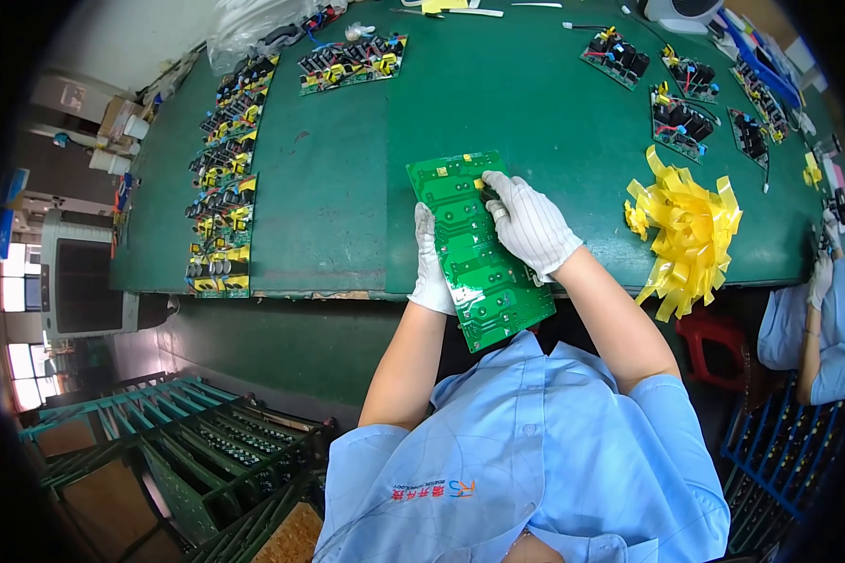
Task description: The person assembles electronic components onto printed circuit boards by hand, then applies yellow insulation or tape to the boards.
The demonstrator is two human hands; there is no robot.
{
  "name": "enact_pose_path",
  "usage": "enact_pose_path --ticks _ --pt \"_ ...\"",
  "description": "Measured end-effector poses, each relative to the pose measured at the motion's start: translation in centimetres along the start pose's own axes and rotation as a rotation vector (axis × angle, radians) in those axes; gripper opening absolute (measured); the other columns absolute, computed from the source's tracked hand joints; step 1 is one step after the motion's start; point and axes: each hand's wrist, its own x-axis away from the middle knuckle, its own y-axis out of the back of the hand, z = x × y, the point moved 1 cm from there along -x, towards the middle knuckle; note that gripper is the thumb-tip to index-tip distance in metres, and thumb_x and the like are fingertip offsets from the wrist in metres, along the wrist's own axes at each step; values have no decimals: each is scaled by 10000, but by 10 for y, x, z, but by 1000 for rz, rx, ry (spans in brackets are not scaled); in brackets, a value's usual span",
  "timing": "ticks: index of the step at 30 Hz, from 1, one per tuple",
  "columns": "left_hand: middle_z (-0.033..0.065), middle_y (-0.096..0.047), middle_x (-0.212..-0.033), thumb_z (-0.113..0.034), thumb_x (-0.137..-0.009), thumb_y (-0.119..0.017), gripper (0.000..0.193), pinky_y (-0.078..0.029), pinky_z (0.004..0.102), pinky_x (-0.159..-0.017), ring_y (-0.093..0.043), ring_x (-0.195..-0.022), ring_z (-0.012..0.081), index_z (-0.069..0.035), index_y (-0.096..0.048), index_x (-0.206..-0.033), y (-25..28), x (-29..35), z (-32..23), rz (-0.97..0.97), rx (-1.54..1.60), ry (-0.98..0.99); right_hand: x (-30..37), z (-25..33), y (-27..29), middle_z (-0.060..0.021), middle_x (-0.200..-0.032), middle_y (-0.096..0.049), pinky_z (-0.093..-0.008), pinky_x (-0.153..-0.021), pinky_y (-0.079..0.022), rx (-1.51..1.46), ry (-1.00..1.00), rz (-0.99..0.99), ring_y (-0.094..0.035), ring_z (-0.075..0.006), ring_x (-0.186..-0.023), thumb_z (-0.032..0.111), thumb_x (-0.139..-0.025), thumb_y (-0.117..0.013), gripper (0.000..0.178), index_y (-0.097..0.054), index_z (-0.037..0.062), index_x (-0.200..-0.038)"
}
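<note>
A long green circuit board is tilted in front of me over the table's near edge, its traces and solder points facing up. My left hand, in a white striped glove, grips its left edge with the fingers mostly behind it. At the board's upper right, my gloved right hand has thumb and fingers closed on a small piece of yellow tape. More yellow tape sticks near the board's far end. Whatever is on the underside is hidden.
Boards full of components line the left of the green table, another behind. Smaller boards lie at right beside a heap of yellow tape strips. A co-worker's gloved hand and red stool are far right.
</note>
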Motion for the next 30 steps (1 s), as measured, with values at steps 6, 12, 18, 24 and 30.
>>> enact_pose_path --ticks 6,12,18,24,30 --pt "123 -563 -1359 -783 -861 -461 865 -522 514 -959 -599 -1181 307 -144 -453 -1444 0 0 -1 24 27 12 -5 2 -9 -269 -1103 -623 -507 -804 -515 -25 -31 -34 -622 -460 -960 95 -937 -537 346 -499 33 -1275" --pt "121 -566 -1358 -780 -856 -475 862 -521 505 -962 -598 -1183 303 -145 -459 -1439 -3 2 -2 27 -27 8 -1 5 -5 -284 -1113 -619 -515 -813 -513 -35 -49 -3 -622 -471 -963 88 -934 -530 355 -490 22 -1280" --pt "116 -569 -1355 -783 -846 -487 861 -517 508 -967 -600 -1180 302 -153 -469 -1433 -6 2 -3 29 -75 -3 -3 5 -7 -286 -1097 -626 -513 -817 -512 -23 -80 -22 -624 -471 -961 93 -932 -533 384 -472 23 -1304" --pt "108 -584 -1333 -789 -835 -499 861 -515 503 -968 -606 -1167 300 -155 -484 -1418 -6 4 -3 18 -50 16 1 7 -6 -290 -1080 -632 -513 -815 -510 -59 -80 -18 -624 -471 -961 77 -923 -534 380 -480 7 -1292" --pt "102 -584 -1335 -791 -832 -503 860 -512 508 -970 -605 -1169 297 -159 -487 -1415 -6 4 -3 -2 -18 42 0 8 -8 -272 -1062 -629 -513 -787 -515 -37 -73 -51 -632 -465 -907 93 -928 -533 366 -499 39 -1289"
